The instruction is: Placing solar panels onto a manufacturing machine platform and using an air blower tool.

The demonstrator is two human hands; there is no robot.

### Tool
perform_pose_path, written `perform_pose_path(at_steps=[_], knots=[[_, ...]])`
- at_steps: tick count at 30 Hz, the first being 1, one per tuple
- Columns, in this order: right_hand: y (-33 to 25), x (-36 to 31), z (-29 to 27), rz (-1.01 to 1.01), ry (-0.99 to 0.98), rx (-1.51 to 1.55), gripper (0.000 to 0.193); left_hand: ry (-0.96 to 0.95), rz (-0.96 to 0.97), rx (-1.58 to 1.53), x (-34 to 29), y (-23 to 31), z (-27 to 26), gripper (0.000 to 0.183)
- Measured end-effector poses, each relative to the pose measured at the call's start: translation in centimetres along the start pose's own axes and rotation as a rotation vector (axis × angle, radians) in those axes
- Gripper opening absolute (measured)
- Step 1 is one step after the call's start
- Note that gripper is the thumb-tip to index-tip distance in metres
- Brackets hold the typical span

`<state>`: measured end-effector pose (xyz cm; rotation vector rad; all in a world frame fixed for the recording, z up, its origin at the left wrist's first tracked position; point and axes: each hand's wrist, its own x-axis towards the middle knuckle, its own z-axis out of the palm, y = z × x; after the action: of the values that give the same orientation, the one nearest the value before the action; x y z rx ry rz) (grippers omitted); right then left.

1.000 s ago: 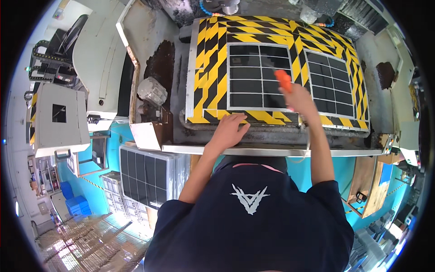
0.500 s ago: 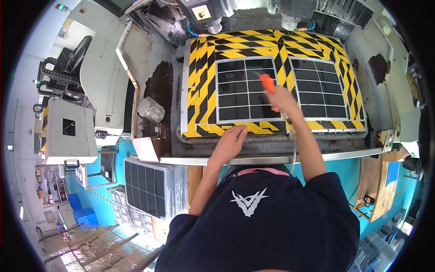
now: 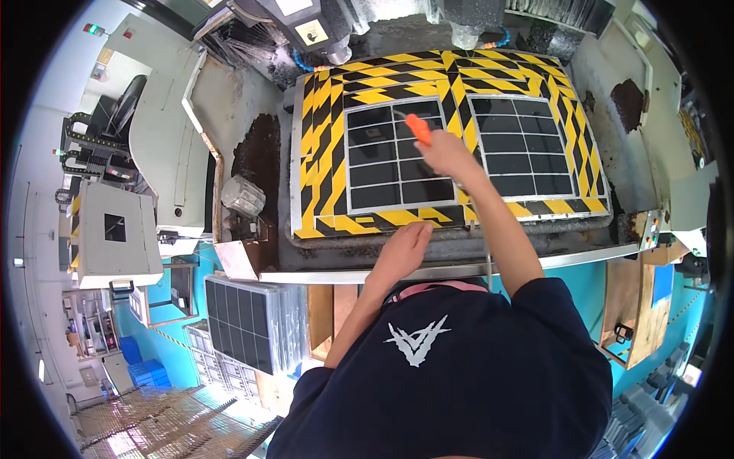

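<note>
My right hand (image 3: 449, 155) is wrapped round an orange air blow gun (image 3: 418, 128), whose thin nozzle points to the far left. Below it, a pale hose (image 3: 489, 264) hangs past the front edge. The gun is held over the left black panel (image 3: 372, 157), which pale lines divide into rectangles. To its right lies a similar black panel (image 3: 534, 163). Both sit within a bed (image 3: 327, 170) covered in yellow-and-black striped tape. My left hand (image 3: 401, 252) holds nothing; its extended fingers rest at the bed's front edge.
Two machine spindle heads (image 3: 336, 50) (image 3: 465, 34) hang beyond the bed. A metal rail (image 3: 336, 276) runs along the front of the enclosure. A dirty motor-like cylinder (image 3: 243, 196) is at the left, and stacked dark panels (image 3: 238, 321) stand at lower left.
My right hand and the air blow gun have moved left and slightly farther away over the left panel. My left hand stays by the front edge. The whole view has shifted a little.
</note>
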<state>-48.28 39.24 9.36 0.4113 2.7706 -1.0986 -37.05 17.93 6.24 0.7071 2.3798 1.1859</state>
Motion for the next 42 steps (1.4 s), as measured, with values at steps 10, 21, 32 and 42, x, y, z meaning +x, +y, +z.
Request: perform_pose_path(at_steps=[10, 21, 32, 42], knots=[[7.5, -5.3, -5.7, 0.107, 0.096, -0.21, 0.043, -0.001, -0.077, -0.036, 0.8, -2.2, -0.9, 0.043], [7.5, -6.3, -5.8, 0.043, 0.109, -0.284, 0.044, -0.057, -0.101, -0.062, 2.3, -3.0, -0.9, 0.041], [7.9, -19.0, -8.6, 0.271, -0.318, -0.092, 0.043, 0.24, -0.225, 0.05, 1.6, -10.3, -8.1, 0.039], [4.3, -19.0, -1.5, 0.026, -0.254, -0.052, 0.04, 0.261, -0.275, 0.179, 1.5, -11.8, -9.4, 0.034]])
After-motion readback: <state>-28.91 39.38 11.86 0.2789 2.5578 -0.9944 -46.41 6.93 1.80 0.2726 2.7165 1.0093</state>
